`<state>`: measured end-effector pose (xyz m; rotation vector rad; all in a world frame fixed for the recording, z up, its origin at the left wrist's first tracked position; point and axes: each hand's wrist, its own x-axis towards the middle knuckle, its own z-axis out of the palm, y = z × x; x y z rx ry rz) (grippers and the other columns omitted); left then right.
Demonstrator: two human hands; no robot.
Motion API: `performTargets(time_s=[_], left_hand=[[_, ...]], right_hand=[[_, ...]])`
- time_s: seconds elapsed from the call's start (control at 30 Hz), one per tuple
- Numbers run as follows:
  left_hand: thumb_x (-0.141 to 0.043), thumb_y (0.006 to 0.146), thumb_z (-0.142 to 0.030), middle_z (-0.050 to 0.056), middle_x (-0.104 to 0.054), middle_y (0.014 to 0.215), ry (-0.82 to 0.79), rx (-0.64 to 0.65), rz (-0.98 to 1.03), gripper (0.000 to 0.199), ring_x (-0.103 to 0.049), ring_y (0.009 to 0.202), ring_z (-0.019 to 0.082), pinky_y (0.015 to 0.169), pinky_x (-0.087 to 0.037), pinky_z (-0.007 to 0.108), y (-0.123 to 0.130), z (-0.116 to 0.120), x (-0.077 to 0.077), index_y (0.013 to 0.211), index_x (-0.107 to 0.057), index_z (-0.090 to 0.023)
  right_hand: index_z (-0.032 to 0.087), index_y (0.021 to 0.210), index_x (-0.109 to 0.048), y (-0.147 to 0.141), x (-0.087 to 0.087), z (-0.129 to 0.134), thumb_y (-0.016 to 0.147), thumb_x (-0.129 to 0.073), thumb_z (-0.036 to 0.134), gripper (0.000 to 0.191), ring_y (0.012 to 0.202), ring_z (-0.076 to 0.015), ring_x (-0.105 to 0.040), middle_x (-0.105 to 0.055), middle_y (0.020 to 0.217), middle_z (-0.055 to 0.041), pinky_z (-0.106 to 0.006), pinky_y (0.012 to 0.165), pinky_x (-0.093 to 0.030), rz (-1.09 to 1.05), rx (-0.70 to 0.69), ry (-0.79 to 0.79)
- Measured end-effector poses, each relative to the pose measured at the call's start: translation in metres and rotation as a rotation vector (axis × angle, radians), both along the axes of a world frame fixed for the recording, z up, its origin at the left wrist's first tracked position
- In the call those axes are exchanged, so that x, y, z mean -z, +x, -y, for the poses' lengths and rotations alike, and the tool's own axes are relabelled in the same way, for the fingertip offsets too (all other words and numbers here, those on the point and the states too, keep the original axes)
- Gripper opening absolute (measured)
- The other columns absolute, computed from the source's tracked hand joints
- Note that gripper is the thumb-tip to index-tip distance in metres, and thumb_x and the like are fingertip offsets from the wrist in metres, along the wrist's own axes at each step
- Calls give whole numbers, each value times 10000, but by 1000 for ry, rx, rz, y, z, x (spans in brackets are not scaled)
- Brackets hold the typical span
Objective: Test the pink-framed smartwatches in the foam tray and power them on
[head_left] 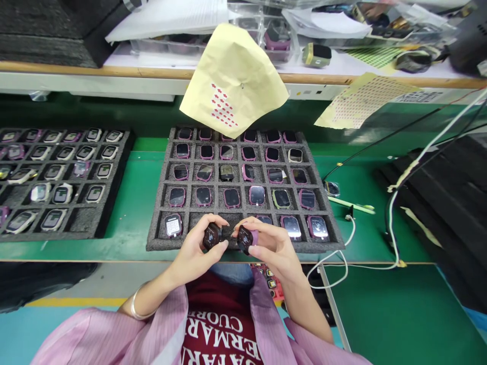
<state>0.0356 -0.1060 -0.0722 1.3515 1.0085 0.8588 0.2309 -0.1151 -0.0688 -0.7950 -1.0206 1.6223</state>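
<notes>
My left hand (203, 243) is closed around a dark watch case (212, 236), its black face turned up. In my right hand (268, 243) is a smartwatch (245, 239) with a purple edge and faint marks on its black screen. Both hands are over the front row of a grey foam tray (152, 238), the two watches held apart, side by side. Strapless watches sit in the tray's compartments, mostly purple-cased, among them one with a lit white screen (174, 226) at the front left. My hands partly cover the front-row compartments.
Another foam tray (101, 223) with watches lies on the left of the green table (133, 203). A yellow sticker sheet (236, 76) hangs from the shelf over the back row. On the right are a white cable (391, 223), a light green stick (352, 204) and black foam (437, 187).
</notes>
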Motion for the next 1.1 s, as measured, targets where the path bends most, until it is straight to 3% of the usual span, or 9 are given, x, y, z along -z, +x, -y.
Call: performTargets(time_s=[0.13, 0.4, 0.8, 0.93, 1.1], left_hand=[[-569, 822, -164, 2, -555, 935, -7, 6, -15, 208, -464, 595, 86, 564, -390, 218, 0, 0, -1, 1021, -542, -219], [-572, 805, -171, 16, -537, 900, 76, -5, -36, 195, -524, 791, 157, 743, -437, 272, -1, -3, -2, 995, -546, -208], [-581, 799, -138, 12, -508, 861, 169, 2, -11, 184, -496, 774, 151, 705, -413, 259, -4, 1, -5, 968, -548, -202], [-617, 825, -224, 26, -534, 980, 0, -43, 18, 316, -510, 686, 108, 612, -427, 225, -1, 0, -2, 1128, -528, -229], [-555, 874, -306, 38, -574, 932, -242, 56, 302, 515, -570, 651, 120, 570, -496, 244, -4, -6, -1, 1351, -381, -217]], right_hand=[[264, 1020, -738, 0, 1, 0, 715, -786, 206, 315, 946, -230, -622, -636, 1006, -63, -408, 881, -496, 27, 14, -1], [272, 1040, -730, 0, 0, -1, 735, -773, 212, 313, 980, -242, -624, -625, 1026, -65, -426, 905, -492, 52, 22, 32], [272, 1054, -730, 1, -2, 3, 740, -771, 194, 326, 982, -244, -633, -646, 1022, -72, -427, 883, -503, 2, -33, 66], [275, 1121, -692, -2, -4, 3, 779, -743, 206, 354, 996, -239, -662, -693, 1066, -72, -425, 929, -499, -17, 1, -56], [253, 1312, -547, -2, -7, 3, 873, -635, 253, 448, 1125, -264, -622, -661, 1205, -103, -486, 1008, -449, -24, 20, -226]])
